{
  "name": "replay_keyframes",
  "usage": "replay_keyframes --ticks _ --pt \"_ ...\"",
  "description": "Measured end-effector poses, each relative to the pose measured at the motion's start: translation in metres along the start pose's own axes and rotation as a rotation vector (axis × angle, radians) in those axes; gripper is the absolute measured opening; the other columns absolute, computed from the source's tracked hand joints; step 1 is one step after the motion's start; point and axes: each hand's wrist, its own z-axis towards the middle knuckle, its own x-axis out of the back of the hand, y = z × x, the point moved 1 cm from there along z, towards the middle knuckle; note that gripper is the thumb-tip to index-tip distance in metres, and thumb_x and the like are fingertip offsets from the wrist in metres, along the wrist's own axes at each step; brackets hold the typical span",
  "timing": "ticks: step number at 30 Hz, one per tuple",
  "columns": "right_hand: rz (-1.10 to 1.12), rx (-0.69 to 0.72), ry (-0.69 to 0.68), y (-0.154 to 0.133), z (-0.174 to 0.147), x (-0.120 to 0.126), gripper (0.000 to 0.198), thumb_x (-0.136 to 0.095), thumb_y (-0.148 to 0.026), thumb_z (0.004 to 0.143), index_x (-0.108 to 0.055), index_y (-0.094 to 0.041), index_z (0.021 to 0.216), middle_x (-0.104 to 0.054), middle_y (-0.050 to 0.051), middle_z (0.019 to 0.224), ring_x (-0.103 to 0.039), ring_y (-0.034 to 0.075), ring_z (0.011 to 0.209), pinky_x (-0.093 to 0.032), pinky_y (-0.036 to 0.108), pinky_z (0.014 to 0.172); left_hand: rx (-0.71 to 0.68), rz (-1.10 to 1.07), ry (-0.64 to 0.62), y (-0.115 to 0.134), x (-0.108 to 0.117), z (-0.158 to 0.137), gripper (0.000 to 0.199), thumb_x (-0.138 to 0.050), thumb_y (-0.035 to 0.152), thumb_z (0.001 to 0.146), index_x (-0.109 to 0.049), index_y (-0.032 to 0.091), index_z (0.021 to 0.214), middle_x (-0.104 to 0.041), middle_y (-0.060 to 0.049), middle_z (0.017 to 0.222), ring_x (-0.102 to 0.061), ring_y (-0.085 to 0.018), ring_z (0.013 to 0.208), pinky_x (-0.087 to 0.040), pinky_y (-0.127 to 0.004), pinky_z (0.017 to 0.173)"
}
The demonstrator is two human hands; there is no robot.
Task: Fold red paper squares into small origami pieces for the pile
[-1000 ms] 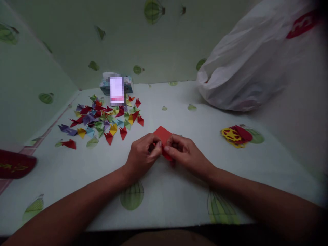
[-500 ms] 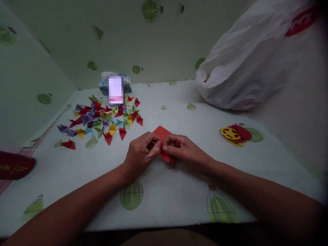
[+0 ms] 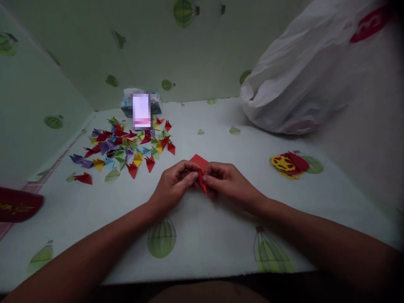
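A piece of red origami paper, partly folded, is held just above the middle of the table. My left hand pinches its left side between thumb and fingers. From the other side, my right hand grips the paper, thumb on the near fold. A narrow pointed flap hangs down between the two thumbs. My fingers hide much of the folds. Beyond my left hand lies a spread of small folded paper cranes in red, yellow, green, blue and purple.
A lit phone, blurred out, leans on a tissue box at the back. A large white plastic bag fills the back right. Yellow and red paper cutouts lie on the right. A dark red object sits at the left edge.
My fingers have drawn in around the red paper, and its near flap looks narrower and more folded. My left hand's fingers now reach further behind the paper. The view has shifted slightly.
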Motion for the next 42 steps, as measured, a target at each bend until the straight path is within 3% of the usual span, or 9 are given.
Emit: replay_keyframes --ticks 7,23,30,42 --pt "0.034 0.007 0.033 0.0001 0.0016 0.002 0.024 -0.066 -0.035 0.085 -0.053 -0.021 0.071 -0.058 -0.004 0.054 -0.052 0.01 0.047 -0.038 0.025 0.049 0.083 -0.191 -0.041 -0.0031 0.0025 0.0046 0.031 -0.078 0.029 0.08 -0.065 0.018 0.105 -0.069 -0.003 0.095 -0.064 -0.013 0.079 -0.053 -0.026 0.074" --pt "-0.042 0.024 0.056 0.0024 -0.0003 -0.0013 0.021 -0.064 -0.033 0.085 -0.052 -0.02 0.072 -0.058 -0.004 0.057 -0.052 0.01 0.05 -0.039 0.025 0.051 0.139 -0.169 -0.065 -0.0039 -0.0036 0.002 0.022 -0.073 0.029 0.083 -0.062 0.017 0.099 -0.065 -0.002 0.091 -0.061 -0.014 0.082 -0.048 -0.029 0.075" --pt "-0.069 0.036 0.041 0.0038 0.0 -0.0023 0.023 -0.064 -0.035 0.087 -0.054 -0.02 0.074 -0.058 -0.003 0.056 -0.052 0.011 0.05 -0.038 0.026 0.051 0.102 -0.135 -0.047 -0.0013 -0.0029 0.0022 0.015 -0.069 0.024 0.082 -0.061 0.017 0.091 -0.063 0.0 0.084 -0.059 -0.013 0.077 -0.047 -0.028 0.073" --pt "-0.074 0.017 0.041 0.0042 0.0014 -0.0015 0.023 -0.065 -0.035 0.085 -0.054 -0.02 0.072 -0.056 -0.004 0.055 -0.05 0.011 0.049 -0.036 0.025 0.05 0.174 -0.18 0.003 -0.0023 -0.0021 0.0031 0.021 -0.076 0.029 0.079 -0.063 0.016 0.089 -0.067 0.0 0.08 -0.063 -0.013 0.074 -0.051 -0.028 0.072"
